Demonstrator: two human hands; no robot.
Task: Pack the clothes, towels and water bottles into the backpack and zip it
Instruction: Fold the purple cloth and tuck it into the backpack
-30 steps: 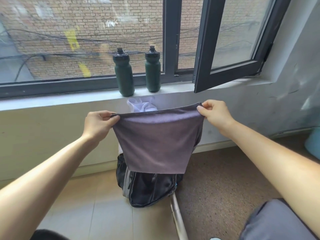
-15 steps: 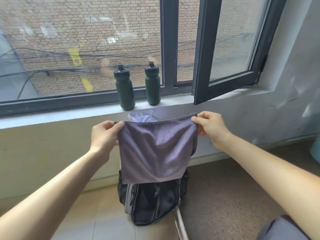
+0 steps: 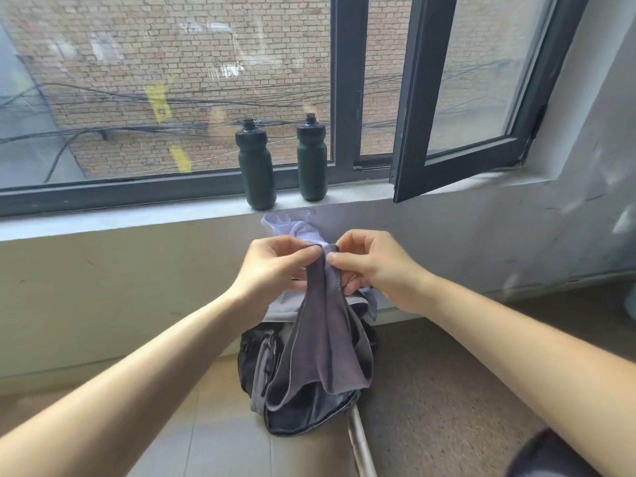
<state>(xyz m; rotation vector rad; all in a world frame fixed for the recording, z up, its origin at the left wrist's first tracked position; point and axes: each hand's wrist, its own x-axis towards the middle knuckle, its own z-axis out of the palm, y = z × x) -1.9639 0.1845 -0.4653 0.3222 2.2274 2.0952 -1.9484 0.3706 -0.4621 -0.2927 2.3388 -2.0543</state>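
Head view, near floor: black backpack [image 3: 303, 418] by the wall. Hanging in front of it, grey towel [image 3: 327, 339], doubled over, top corners together. Pinched there by left hand [image 3: 272, 266] and right hand [image 3: 375, 266], fingers curled, close together. Just behind, white cloth [image 3: 292, 228]. Farther, upright on sill [image 3: 137, 215]: left bottle [image 3: 257, 166], right bottle [image 3: 311, 160], slightly apart.

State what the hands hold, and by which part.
The left hand and right hand both pinch the grey towel by its top corners, held together.

Hanging towel [image 3: 323, 342] before backpack [image 3: 303, 414]
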